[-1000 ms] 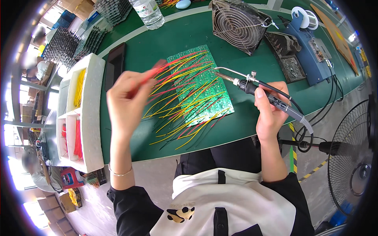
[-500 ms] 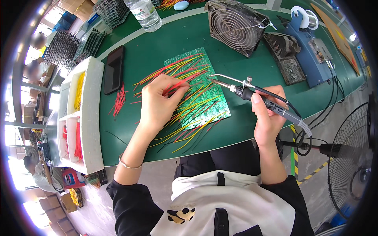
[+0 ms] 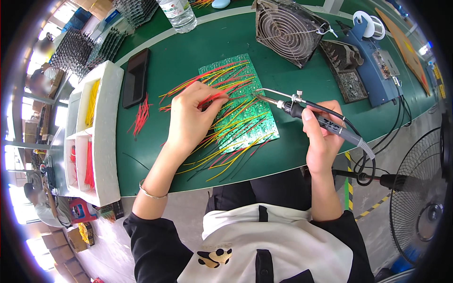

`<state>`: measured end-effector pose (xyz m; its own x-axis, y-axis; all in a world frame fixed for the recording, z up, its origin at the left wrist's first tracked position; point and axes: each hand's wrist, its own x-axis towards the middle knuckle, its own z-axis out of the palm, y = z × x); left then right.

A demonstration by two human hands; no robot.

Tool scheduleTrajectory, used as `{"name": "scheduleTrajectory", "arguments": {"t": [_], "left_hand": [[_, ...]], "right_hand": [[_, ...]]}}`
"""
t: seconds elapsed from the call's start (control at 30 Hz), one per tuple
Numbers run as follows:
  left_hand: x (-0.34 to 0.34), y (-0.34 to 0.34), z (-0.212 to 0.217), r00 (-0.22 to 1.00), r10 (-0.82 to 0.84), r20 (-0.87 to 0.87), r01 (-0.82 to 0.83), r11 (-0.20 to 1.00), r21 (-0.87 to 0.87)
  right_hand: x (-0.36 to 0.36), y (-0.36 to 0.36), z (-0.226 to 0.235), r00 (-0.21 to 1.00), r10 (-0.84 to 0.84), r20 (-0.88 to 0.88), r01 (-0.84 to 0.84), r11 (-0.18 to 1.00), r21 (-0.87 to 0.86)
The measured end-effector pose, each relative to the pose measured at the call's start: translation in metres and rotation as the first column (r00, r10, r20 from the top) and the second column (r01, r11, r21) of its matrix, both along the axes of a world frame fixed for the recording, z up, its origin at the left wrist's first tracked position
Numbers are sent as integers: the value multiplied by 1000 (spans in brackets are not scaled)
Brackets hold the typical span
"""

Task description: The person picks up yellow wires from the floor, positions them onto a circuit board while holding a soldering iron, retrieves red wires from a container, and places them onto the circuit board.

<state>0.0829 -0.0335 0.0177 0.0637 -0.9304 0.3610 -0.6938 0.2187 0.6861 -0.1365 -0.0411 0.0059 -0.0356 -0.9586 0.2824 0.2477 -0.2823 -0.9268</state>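
View from above of a green tabletop at a soldering station. A green circuit board lies near the middle of the tabletop, closer to the near edge than to the far one, with many red, yellow and black wires fanning across it and past its near-left side. The left hand rests on the left part of the board, fingers curled and pinching a red wire between thumb and fingertips. The right hand is closed around the dark handle of a soldering iron, held beyond the board's right edge; the metal tip points left and reaches the board's upper right portion, and its cable drops over the near edge. A loose bundle of short red wires lies left of the board, beside a black phone. A white compartment tray holding yellow and red wires stands along the left edge. A metal-grilled fan and a blue soldering station occupy the far right; a clear bottle stands at the far edge.
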Motion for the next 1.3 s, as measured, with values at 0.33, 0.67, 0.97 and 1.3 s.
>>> {"name": "scheduleTrajectory", "arguments": {"t": [0.33, 0.67, 0.97, 1.3], "left_hand": [[1, -1, 0, 1000, 1, -7, -1, 1000, 3], [0, -2, -1, 1000, -4, -14, 4, 1000, -5], [1, -3, -1, 1000, -5, -2, 5, 1000, -8], [1, -2, -1, 1000, -6, -1, 6, 1000, -10]], "right_hand": [[0, -1, -3, 996, 20, -81, -23, 999, -30], [3, -1, -1, 994, -35, -101, 31, 999, -37], [-2, -2, -7, 997, -51, -51, 46, 995, -86], [-5, -1, -10, 997, -73, -36, 69, 994, -90]]}}
